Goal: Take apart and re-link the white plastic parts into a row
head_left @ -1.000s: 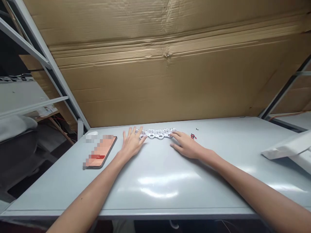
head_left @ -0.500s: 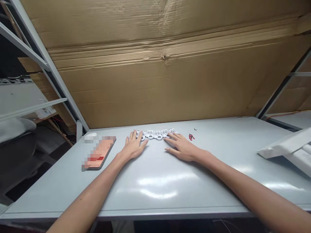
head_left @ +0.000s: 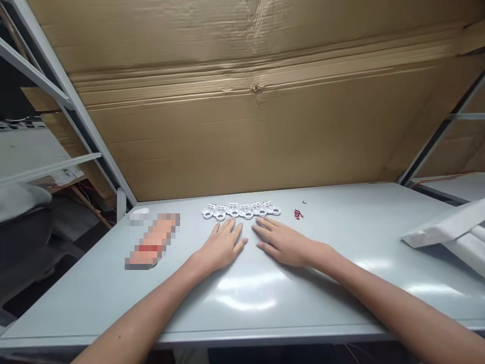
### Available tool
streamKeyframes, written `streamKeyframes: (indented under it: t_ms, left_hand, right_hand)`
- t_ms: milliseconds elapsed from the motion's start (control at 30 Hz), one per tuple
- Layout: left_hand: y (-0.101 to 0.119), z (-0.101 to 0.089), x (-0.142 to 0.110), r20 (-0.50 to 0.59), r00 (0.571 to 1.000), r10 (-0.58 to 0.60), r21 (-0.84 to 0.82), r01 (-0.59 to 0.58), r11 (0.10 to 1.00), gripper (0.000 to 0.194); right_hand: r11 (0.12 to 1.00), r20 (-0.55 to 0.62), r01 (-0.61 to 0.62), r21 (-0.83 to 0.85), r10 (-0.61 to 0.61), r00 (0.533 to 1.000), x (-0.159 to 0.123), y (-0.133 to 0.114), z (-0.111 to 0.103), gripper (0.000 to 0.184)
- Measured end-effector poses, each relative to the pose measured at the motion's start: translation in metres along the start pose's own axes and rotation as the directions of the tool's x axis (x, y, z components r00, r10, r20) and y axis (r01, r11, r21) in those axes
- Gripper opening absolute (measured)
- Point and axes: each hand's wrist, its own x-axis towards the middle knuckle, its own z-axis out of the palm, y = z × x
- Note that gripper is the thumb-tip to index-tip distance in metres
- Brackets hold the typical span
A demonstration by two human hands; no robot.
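Observation:
Several small white plastic parts (head_left: 246, 211), each with a round hole, lie side by side in a row across the back half of the table. My left hand (head_left: 223, 245) rests palm down just in front of the row, fingers spread and holding nothing. To its right, my right hand (head_left: 282, 241) lies flat too, open, with its fingertips close to the front of the row. Beyond the right end of the row sits a little heap of red and black bits (head_left: 298, 214), too small to name. A tiny black piece (head_left: 304, 202) lies behind it.
A blurred-out orange phone-like slab (head_left: 157, 242) lies at the left of the grey table (head_left: 242, 323), with a white object (head_left: 141, 212) behind it. White wrapped material (head_left: 450, 230) juts in from the right. Cardboard (head_left: 242, 141) walls off the back, between metal frame posts.
Both hands have drawn back toward me off the row of white parts, the left also shifting right toward the right hand. The whole row now shows uncovered.

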Motion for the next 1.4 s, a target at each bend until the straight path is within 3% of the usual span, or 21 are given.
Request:
streamKeyframes:
  t_ms: [133,300,600,800,1033,1400]
  left_hand:
    - [-0.002,-0.001,0.0,0.014,1.0,0.021,0.0,-0.021,1.0,0.056]
    - [-0.004,0.005,-0.002,0.057,0.998,0.022,-0.042,-0.02,0.999,0.071]
    - [0.006,0.002,-0.001,0.113,0.993,-0.028,0.017,0.026,1.0,0.069]
    - [-0.001,0.002,-0.001,0.079,0.997,0.024,-0.021,-0.022,1.0,0.073]
    - [-0.006,0.005,0.0,0.064,0.997,0.044,-0.044,-0.041,0.998,0.076]
    - [-0.003,-0.003,-0.001,0.142,0.99,0.009,-0.066,0.0,0.998,0.079]
  right_hand:
    - [0.998,0.064,-0.051,0.025,0.049,0.997,0.0,0.004,0.005,0.065]
    - [0.998,0.063,-0.063,0.023,0.062,0.996,0.001,0.002,0.005,0.063]
    - [0.993,0.175,-0.12,0.003,0.118,0.978,0.004,-0.007,-0.006,0.07]
    - [0.993,0.131,-0.113,0.031,0.108,0.985,0.004,-0.001,-0.001,0.073]
    - [0.998,0.042,-0.051,0.041,0.049,0.998,0.001,0.004,-0.001,0.065]
    - [1.0,0.03,0.004,0.023,-0.005,1.0,0.001,0.005,-0.004,0.056]
